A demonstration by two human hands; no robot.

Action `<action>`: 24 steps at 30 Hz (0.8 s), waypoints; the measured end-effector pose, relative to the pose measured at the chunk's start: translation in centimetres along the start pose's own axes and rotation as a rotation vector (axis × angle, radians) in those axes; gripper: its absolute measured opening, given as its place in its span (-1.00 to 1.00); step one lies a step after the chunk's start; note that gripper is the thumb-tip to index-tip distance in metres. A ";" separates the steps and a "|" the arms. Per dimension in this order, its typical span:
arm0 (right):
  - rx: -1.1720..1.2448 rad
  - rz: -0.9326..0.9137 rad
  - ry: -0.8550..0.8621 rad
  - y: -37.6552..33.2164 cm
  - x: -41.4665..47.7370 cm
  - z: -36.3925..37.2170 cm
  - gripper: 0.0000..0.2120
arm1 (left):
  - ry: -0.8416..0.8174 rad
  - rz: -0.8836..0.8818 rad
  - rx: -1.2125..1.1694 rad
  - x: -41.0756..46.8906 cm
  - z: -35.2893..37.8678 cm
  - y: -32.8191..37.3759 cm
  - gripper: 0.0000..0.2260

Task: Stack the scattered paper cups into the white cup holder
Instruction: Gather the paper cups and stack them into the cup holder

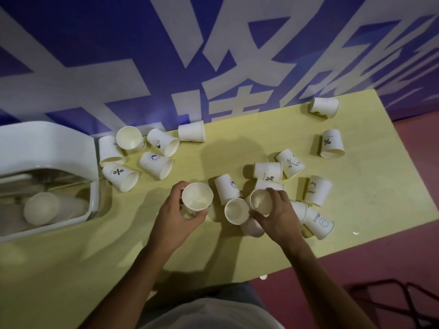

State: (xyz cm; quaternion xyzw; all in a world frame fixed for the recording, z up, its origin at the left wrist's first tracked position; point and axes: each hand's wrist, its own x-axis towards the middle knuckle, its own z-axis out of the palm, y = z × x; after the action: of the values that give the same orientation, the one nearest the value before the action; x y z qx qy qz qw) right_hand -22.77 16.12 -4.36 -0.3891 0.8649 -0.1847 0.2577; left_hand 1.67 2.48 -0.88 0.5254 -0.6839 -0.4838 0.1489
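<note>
Left hand (180, 211) grips an upright cup (197, 198), right hand (279, 216) clasps a second cup (260, 201) just right of it. White cup holder (47, 143) sits at the left, toppled cups (122, 178) lying between it and the hands.

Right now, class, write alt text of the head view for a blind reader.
A person's left grip holds one paper cup and the right grip a second cup at a yellow table. Other cups lie scattered; the white cup holder sits at left.
</note>
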 end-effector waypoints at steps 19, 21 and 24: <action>0.388 -0.210 0.000 -23.9 -5.5 7.4 -0.28 | 0.627 0.095 0.037 -4.9 -22.4 -9.4 -0.30; 0.406 -0.216 -0.024 -25.8 -6.4 9.1 -0.30 | 0.651 0.080 0.016 -4.9 -24.4 -10.7 -0.31; 0.433 -0.200 -0.052 -28.1 -7.4 11.0 -0.33 | 0.644 0.074 0.011 -4.5 -26.0 -12.1 -0.35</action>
State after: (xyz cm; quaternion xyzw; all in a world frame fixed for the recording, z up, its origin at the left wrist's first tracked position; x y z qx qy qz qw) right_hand 4.12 2.85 3.69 -0.4132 0.7552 -0.3805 0.3378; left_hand 28.93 -6.58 3.31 0.6271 -0.6228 -0.2833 0.3723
